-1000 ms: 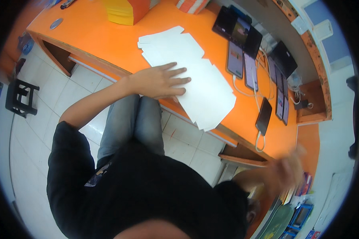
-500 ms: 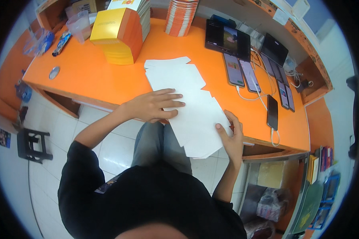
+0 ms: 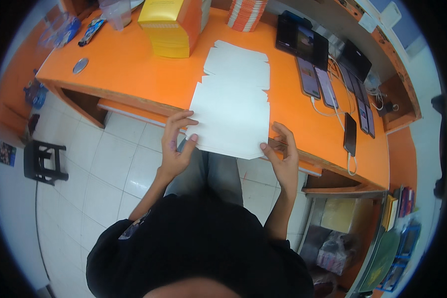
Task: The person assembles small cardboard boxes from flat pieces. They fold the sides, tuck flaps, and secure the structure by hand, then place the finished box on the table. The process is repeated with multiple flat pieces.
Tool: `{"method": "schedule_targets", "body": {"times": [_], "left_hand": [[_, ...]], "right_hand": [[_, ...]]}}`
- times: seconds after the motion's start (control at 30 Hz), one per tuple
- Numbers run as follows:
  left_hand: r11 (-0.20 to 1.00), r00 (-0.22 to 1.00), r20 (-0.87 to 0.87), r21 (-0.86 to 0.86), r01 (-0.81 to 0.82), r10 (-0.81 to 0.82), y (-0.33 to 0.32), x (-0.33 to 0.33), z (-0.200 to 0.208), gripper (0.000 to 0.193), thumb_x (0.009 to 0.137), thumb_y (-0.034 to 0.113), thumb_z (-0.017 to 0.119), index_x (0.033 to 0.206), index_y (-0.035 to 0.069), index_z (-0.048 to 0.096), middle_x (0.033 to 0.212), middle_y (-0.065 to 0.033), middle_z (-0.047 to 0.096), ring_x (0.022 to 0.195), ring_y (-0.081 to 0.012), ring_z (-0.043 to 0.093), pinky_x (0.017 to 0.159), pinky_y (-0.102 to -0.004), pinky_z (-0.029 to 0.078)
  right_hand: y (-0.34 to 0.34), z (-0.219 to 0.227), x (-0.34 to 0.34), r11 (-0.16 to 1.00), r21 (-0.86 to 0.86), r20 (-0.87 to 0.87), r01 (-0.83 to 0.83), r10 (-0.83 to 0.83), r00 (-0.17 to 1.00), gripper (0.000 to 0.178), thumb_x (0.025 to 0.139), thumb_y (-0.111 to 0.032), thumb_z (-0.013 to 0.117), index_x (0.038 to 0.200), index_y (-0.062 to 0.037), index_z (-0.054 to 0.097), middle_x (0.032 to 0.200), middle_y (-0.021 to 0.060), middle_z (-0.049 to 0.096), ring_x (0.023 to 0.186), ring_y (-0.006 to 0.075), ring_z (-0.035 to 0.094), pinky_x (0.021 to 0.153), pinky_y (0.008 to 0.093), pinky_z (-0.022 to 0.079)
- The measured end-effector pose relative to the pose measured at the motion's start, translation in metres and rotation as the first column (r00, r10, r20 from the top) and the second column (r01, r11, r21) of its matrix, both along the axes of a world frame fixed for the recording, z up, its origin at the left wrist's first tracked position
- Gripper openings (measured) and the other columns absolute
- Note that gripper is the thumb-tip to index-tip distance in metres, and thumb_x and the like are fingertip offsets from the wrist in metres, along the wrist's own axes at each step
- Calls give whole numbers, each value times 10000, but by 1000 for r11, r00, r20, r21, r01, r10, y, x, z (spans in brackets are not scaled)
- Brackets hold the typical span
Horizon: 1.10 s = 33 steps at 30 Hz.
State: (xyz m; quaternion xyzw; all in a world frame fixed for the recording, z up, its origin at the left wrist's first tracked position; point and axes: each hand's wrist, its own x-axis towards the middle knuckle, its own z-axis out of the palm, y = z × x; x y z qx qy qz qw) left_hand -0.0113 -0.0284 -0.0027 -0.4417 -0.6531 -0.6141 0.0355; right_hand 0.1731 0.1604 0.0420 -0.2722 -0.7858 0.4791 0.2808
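Observation:
A white die-cut cardboard blank (image 3: pixel 231 116) with notched flaps lies flat on the orange table, its near end jutting past the front edge above my lap. It looks like a small stack, though the layers are hard to count. My left hand (image 3: pixel 178 144) grips the near left corner, thumb on top and fingers along the side edge. At the near right corner, my right hand (image 3: pixel 285 156) holds the blank by its edge, with the thumb on the corner and the other fingers curled beside it.
Yellow-and-orange folded cartons (image 3: pixel 171 30) stand beyond the blank, beside an orange-and-white stack (image 3: pixel 247 15). Several phones with white cables, including a black phone (image 3: pixel 350 134), and a tablet (image 3: pixel 301 42) lie to the right. A round metal lid (image 3: pixel 80 65) sits left; a black stool (image 3: pixel 45 161) is on the floor.
The blank has turned from a slant to nearly straight in front of me. My left hand has moved from lying on top of it to its near left corner.

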Motion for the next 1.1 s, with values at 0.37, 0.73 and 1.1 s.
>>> {"method": "schedule_targets", "body": {"times": [0.37,0.73,1.1], "left_hand": [[978,963,-248,-199,56,-105,-17,-13,7,365,641,207,829,993,156,744,1187,-6,649,1255,-304,476,1014,-432,413],[899,755,-597,-438,-24,-271,-9,-36,45,280,794,336,696,1009,157,698,1051,2,694,1030,-235,627,904,-367,471],[829,832,-327,-501,249,-448,35,-55,85,222,849,266,676,947,68,696,738,-64,663,743,-180,603,747,-303,434]], "right_hand": [[12,6,-3,879,359,203,-314,255,945,595,596,-231,879,1147,-145,671,1310,119,515,1114,248,511,800,327,502],[28,32,-15,620,583,241,-525,485,840,340,703,-183,802,993,-56,677,1026,102,625,966,258,559,869,340,428],[62,45,-40,624,599,173,-501,510,843,136,841,-69,643,954,5,657,828,127,635,732,259,592,655,350,481]]}}
